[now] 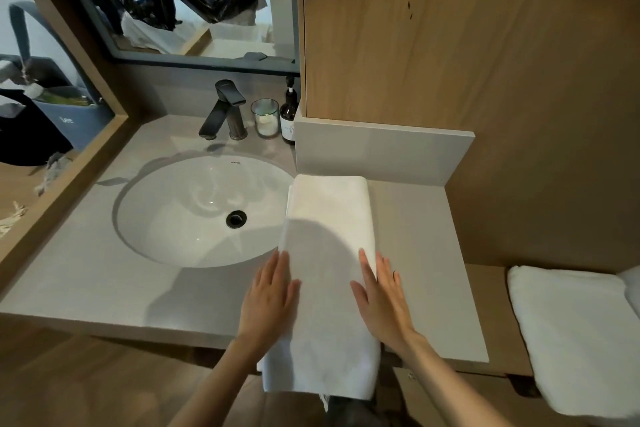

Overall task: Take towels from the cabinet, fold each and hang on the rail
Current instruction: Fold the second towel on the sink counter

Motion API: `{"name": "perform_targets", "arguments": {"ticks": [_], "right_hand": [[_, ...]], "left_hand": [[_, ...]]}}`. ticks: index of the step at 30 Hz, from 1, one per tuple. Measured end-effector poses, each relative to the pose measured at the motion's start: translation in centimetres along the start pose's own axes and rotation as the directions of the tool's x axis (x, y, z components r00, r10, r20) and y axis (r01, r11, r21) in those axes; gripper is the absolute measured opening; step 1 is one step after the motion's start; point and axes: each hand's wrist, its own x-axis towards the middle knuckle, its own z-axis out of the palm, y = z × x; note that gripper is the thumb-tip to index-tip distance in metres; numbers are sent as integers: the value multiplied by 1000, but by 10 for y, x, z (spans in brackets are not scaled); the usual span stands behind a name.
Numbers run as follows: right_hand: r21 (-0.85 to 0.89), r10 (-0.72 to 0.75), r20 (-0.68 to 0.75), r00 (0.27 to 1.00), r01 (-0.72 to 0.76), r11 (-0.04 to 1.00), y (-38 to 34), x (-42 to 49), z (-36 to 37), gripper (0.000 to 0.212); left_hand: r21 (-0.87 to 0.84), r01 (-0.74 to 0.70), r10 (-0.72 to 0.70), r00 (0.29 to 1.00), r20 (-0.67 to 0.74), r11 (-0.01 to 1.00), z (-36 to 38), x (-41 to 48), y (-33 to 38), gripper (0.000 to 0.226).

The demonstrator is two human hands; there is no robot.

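Both forearms reach in from the bottom edge of the frame. My left hand (268, 298) and right hand (382, 302) lie flat, palms down, fingers straight and close together, and neither grips anything. Each rests along one long edge of the towel (329, 218), left on left and right on right. I judge that they are placed there to press the fold flat and keep its sides parallel before the next fold.

That towel is in the lower centre of the frame, laid lengthwise on the grey counter (426, 253) just right of the basin (194, 211). Its left edge reaches the basin rim. The far end is a rounded fold close to the low grey upstand, and the near end hangs over the counter's front edge. It is plain white, smooth and free of creases, folded into a long narrow strip, with my shadow across its middle.

At the lower right a second towel (571, 333), also white and folded, lies on a lower wooden ledge, well apart from the first. At the upper centre, behind the basin, stand a dark tap (225, 111), a glass (266, 118) and a brown pump bottle (288, 114). No rail shows anywhere in this view.
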Motion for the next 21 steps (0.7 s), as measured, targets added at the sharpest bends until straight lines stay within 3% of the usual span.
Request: {"name": "perform_targets", "arguments": {"ticks": [4, 8, 14, 18, 21], "right_hand": [[199, 55, -67, 996, -41, 979, -13, -16, -6, 61], [321, 164, 1, 987, -155, 934, -25, -11, -18, 65], [481, 233, 78, 969, -242, 843, -31, -24, -31, 75], [566, 265, 113, 958, -281, 775, -31, -56, -31, 68], [600, 372, 132, 919, -373, 708, -25, -80, -28, 54]], "left_hand": [[-128, 135, -135, 991, 11, 982, -9, -1, 4, 55], [-328, 336, -320, 942, 103, 883, -18, 11, 14, 56], [-347, 330, -276, 941, 195, 878, -28, -2, 20, 48], [-316, 304, -236, 943, 234, 899, -31, -34, 22, 52], [-310, 239, -156, 950, 271, 920, -31, -60, 23, 49]]}}
